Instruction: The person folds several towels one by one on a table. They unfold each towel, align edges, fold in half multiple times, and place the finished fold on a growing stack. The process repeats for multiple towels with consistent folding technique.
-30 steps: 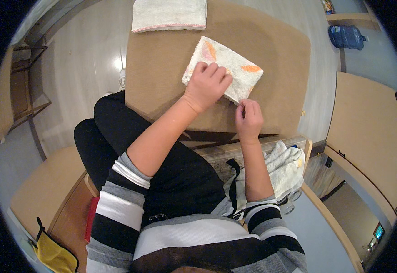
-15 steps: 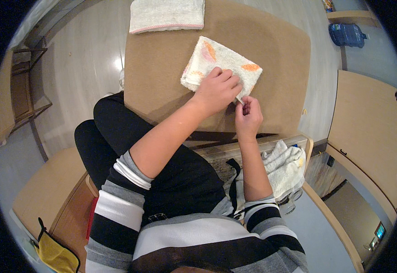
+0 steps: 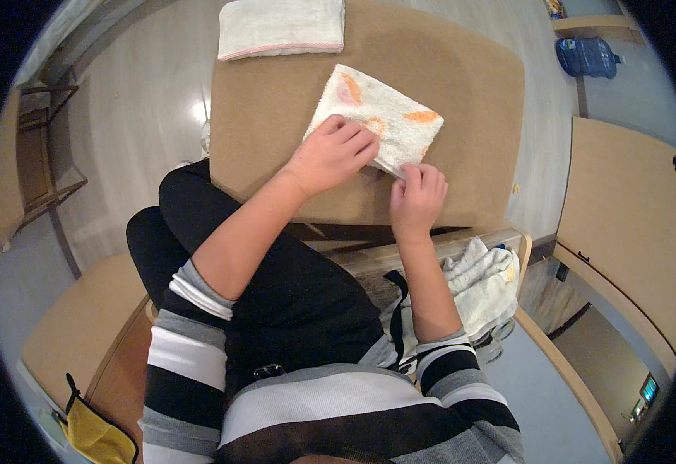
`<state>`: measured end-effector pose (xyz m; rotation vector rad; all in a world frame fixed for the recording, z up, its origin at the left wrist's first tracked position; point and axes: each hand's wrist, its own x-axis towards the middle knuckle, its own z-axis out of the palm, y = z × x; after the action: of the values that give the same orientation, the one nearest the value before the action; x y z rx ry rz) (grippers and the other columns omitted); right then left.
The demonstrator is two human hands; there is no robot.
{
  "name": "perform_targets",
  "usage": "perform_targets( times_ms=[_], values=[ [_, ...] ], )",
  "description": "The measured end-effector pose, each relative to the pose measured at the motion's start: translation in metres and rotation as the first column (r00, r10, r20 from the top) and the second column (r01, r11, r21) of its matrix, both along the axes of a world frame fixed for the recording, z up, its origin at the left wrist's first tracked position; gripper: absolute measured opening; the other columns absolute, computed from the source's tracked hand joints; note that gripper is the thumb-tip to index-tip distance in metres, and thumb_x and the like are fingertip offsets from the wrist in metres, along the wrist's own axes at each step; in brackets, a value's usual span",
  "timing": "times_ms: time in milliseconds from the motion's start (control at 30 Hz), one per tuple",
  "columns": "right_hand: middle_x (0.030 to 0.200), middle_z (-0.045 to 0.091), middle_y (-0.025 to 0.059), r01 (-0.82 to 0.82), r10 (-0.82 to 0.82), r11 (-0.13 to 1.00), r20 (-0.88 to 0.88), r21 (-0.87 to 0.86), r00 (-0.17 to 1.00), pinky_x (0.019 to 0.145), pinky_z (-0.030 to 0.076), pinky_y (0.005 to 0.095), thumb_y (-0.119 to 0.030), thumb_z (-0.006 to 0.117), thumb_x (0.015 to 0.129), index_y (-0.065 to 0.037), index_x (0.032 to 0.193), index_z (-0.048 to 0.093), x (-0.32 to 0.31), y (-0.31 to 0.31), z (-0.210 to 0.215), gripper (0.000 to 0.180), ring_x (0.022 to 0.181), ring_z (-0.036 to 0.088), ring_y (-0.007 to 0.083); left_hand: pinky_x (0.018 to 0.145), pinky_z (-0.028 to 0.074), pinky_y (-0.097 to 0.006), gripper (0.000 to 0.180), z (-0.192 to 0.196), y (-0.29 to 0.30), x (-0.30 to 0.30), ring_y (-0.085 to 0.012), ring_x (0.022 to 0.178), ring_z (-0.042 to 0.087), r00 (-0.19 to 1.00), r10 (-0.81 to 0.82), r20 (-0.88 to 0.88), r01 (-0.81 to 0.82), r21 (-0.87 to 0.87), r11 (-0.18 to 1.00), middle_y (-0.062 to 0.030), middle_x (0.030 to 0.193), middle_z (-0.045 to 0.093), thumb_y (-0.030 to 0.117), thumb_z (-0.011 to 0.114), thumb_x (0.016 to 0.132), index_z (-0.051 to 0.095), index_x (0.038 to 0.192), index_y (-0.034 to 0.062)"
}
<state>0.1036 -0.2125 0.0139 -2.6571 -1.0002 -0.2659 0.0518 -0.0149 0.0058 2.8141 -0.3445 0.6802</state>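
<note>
At the far left, low in the view, a yellow pouch [image 3: 98,435] is lying beside a light wooden bench [image 3: 75,332], and a dark-framed chair [image 3: 40,166] is standing on the pale floor above it. We are sitting with black-trousered legs under the near edge of a brown counter [image 3: 477,100], our striped sleeves [image 3: 198,340] entering from the lower edge.

At the counter's far edge a folded white towel with a pink hem [image 3: 282,27] is lying flat, well apart from our hands. Nearer to us, a folded white cloth with orange patches [image 3: 380,116] is lying on the counter, turned at an angle.

Our left hand [image 3: 330,155] is pressing palm-down on the cloth's near left part, fingers loosely curled and close together, holding it against the counter rather than gripping it. Just to its right, our right hand [image 3: 417,197] is pinching the cloth's near corner between narrowly closed fingertips.

Below the right forearm, a heap of pale towels [image 3: 485,282] is sitting in a wooden box. At the upper right a blue water bottle [image 3: 589,56] is lying on the floor, and a tan panel [image 3: 624,224] is filling the right side.
</note>
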Motion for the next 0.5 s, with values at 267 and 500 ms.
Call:
perform_targets(
  times_ms=[267,500],
  values=[
    [0.099,0.058,0.0110,-0.294,0.304,0.938,-0.025,0.184,0.952,0.078,0.045,0.0399,-0.002,0.066,0.071,-0.004,0.099,0.062,-0.004,0.021,0.004,0.029,0.089,0.056,0.0293,0.084,0.046,-0.037,0.025,0.008,0.034,-0.038,-0.0207,0.095,0.057,0.989,0.095,-0.116,-0.098,-0.018,0.995,-0.0032,0.098,0.059,0.015,0.064,0.073,0.060,0.097,0.0092],
    [0.100,0.059,0.0123,-0.368,0.391,0.886,-0.025,0.283,0.920,0.075,0.048,0.0394,-0.001,0.070,0.070,-0.004,0.105,0.062,-0.011,0.066,0.004,0.036,0.086,0.058,0.0303,0.077,0.050,-0.035,0.019,-0.004,0.044,-0.053,-0.0239,0.086,0.059,0.961,0.241,-0.133,-0.268,-0.257,0.928,-0.0055,0.090,0.058,0.009,0.067,0.076,0.059,0.094,0.0073]
  ],
)
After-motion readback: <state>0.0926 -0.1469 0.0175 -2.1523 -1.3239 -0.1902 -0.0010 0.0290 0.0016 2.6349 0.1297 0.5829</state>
